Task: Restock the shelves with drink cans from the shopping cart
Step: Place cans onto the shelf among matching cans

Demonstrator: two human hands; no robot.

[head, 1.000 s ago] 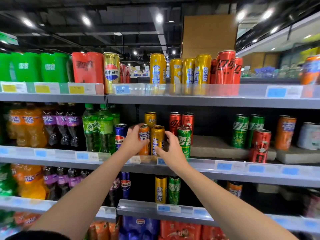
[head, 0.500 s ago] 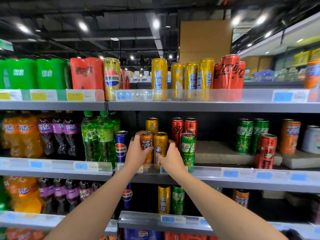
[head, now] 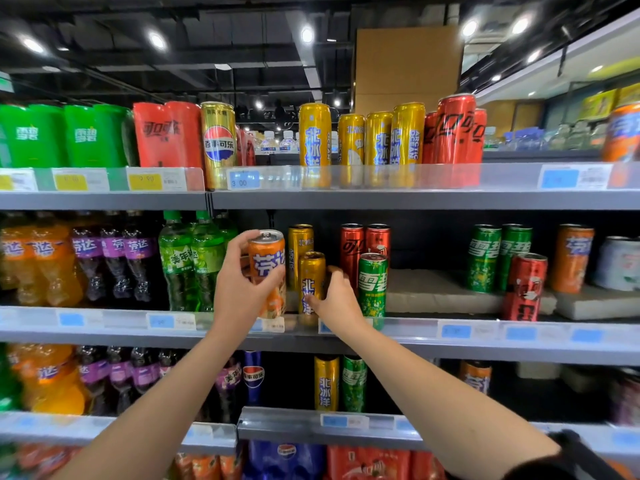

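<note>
Nearest the camera, two bare forearms reach up toward the middle shelf (head: 450,341). The left hand (head: 242,289) wraps around an orange Fanta can (head: 268,268), thumb on one side and fingers curled over the other; the can is tipped slightly and sits above the shelf lip, apparently so it can be slotted into the front row. The right hand (head: 337,299) curls around a gold Arctic Ocean can (head: 311,282) standing at the shelf edge, probably steadying or nudging it aside to open a gap, though how firmly it grasps is hard to tell because the fingers are partly hidden behind the can. Just right of it stands a green Sprite can (head: 372,289), placed label-forward like its neighbours. Behind these stand another gold can (head: 300,247) and two red Coca-Cola cans (head: 363,244), deeper stock raised on a grey block (head: 440,289). Further up, the top shelf (head: 415,199) carries more gold and red cans behind a clear price rail. The shopping cart is not in view.
</note>
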